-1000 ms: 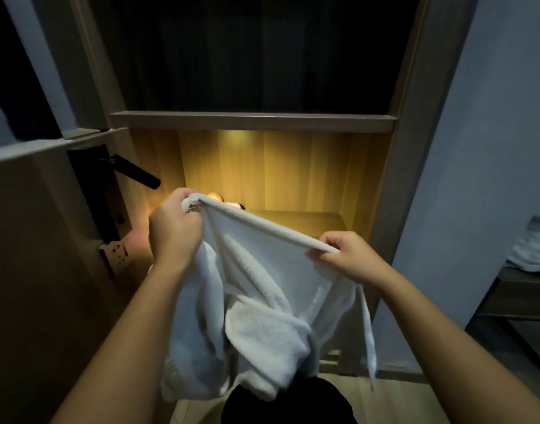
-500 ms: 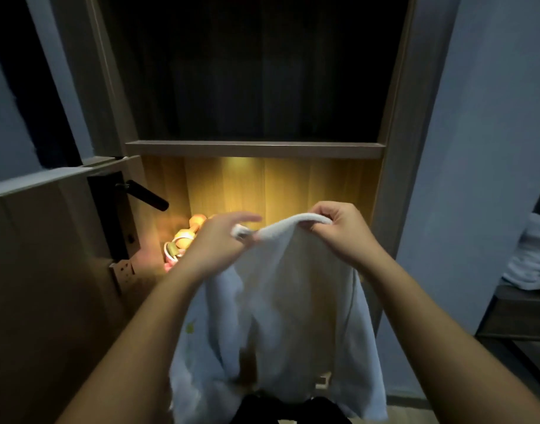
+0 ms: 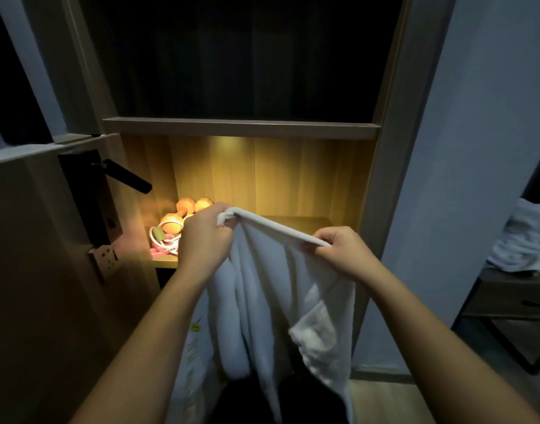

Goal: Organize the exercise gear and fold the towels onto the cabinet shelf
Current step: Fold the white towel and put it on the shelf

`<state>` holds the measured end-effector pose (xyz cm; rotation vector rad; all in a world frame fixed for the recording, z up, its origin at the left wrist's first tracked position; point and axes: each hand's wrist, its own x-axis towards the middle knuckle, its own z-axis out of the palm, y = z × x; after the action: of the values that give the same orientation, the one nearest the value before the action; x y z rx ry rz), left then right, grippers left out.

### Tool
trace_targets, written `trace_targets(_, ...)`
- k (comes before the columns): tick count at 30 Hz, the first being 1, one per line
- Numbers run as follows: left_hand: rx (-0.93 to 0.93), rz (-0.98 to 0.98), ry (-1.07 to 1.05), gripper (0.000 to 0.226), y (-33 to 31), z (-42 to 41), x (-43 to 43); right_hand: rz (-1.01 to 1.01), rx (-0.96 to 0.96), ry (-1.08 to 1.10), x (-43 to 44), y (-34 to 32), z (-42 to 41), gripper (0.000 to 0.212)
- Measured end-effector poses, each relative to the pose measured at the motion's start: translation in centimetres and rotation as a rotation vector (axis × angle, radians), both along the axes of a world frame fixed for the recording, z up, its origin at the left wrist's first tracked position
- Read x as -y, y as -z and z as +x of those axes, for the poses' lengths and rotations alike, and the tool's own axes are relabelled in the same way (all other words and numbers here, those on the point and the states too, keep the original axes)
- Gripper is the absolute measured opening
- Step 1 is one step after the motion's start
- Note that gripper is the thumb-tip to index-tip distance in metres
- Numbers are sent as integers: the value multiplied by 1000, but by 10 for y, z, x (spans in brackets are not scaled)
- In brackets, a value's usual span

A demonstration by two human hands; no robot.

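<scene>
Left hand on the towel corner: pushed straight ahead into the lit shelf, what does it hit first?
Probably the orange dumbbells at the left end of the shelf, just beyond the left hand gripping the towel; depth is unclear, so it could slip past their right side.

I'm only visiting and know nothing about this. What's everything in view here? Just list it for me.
towel: one, white, hanging in front of the cabinet
dumbbells: apparently two, orange, left end of the lit shelf
cord: one bundle, pink and white, just in front of the dumbbells
lit shelf: one, warm wood, below a dark compartment
door handle: one, black, on the door at left
cloth pile: one, white, on the side table
side table: one, dark, far right
left hand: grips the towel's top corner
right hand: pinches the towel's top edge further right
</scene>
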<state>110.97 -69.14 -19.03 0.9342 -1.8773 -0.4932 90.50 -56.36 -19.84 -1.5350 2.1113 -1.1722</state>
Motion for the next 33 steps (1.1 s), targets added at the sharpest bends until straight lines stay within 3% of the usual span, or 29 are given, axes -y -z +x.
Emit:
trace_targets(4,-67,19,-89,16,10,8,12,33,14,97,-7,16,-14,15)
trace_targets(7,7,18,-73,12,17,3,12,-49,31,75,-8,14,-11,18)
trace_targets(12,179,88,225,30,26,-20,-7,-162,5,-32,-4,-10,10,15)
trace_targets(16,243,71,479,54,22,-31,-21,-92,-70,-128,-1,-23,22,9)
trace_targets(20,198,217,652,20,16,-30,-20,-97,-92,-108,-4,-25,16,14)
trace_targets(22,186,193,597,9,18,-32,-20,-96,-104,-107,-3,-24,14,12)
trace_targets(25,109,68,324,11,16,-35,-16,-67,-128,-25,3,-18,8,6)
trace_targets(33,-85,2,-5,7,-8,-13,18,56,-177,158,-3,-16,-20,24)
